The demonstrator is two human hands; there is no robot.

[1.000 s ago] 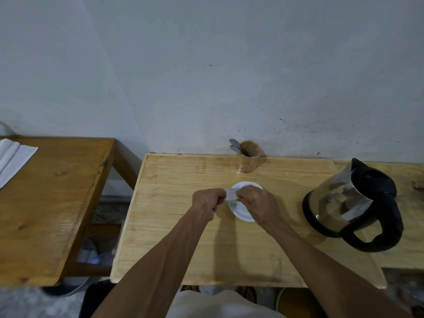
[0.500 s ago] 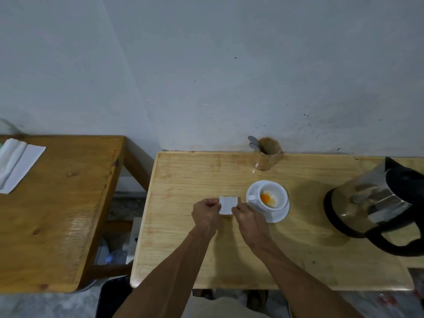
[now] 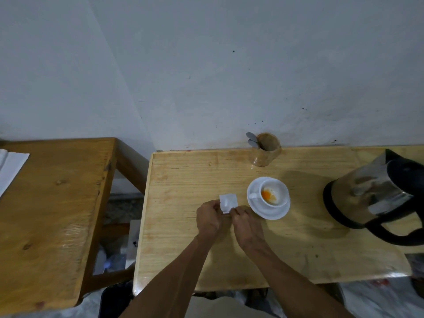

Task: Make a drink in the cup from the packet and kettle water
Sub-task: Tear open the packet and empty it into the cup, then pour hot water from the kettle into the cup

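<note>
You pinch the packet [image 3: 228,202] between your left hand [image 3: 208,217] and right hand [image 3: 246,222], just left of the cup [image 3: 273,195] (orange powder already inside), likely clearing room for the kettle [image 3: 376,196] to pour water next.

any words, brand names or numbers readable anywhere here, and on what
None can be read.
packet, held by the left hand and right hand: plain white, no print shows.
kettle: only reflections on the metal, no label visible.
cup and saucer: plain white.
wooden holder: no marking.
white paper on the side table: blank as seen.
</note>
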